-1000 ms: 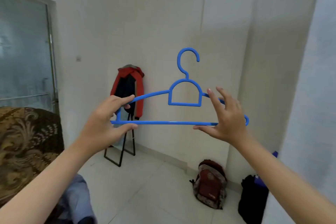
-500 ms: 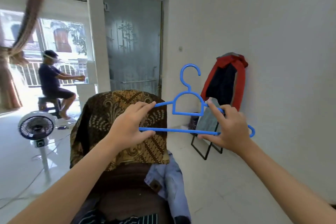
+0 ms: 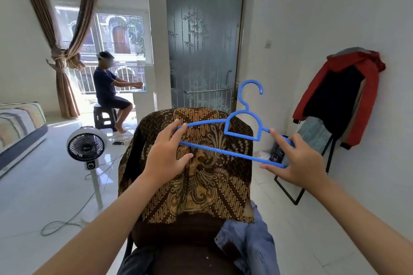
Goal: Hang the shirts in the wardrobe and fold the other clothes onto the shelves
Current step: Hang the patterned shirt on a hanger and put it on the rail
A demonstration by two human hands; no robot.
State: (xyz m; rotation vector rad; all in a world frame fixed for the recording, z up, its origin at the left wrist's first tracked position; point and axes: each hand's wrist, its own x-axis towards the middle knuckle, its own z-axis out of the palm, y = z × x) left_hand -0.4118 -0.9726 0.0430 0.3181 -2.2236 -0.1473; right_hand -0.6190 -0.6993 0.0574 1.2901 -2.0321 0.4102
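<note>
Hanger: blue plastic hanger was held in the air, hook up, long axis running left to right, right end lower.
Left hand: left hand pinched its left end.
Right hand: right hand pinched its right end.
Shirt: brown batik shirt hung over the chair back, directly behind and below the hanger.
Nearer hand: left, judging by overlap.

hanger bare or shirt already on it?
Bare. The blue hanger shows only its frame; both hands hold its ends, above the batik shirt.
</note>
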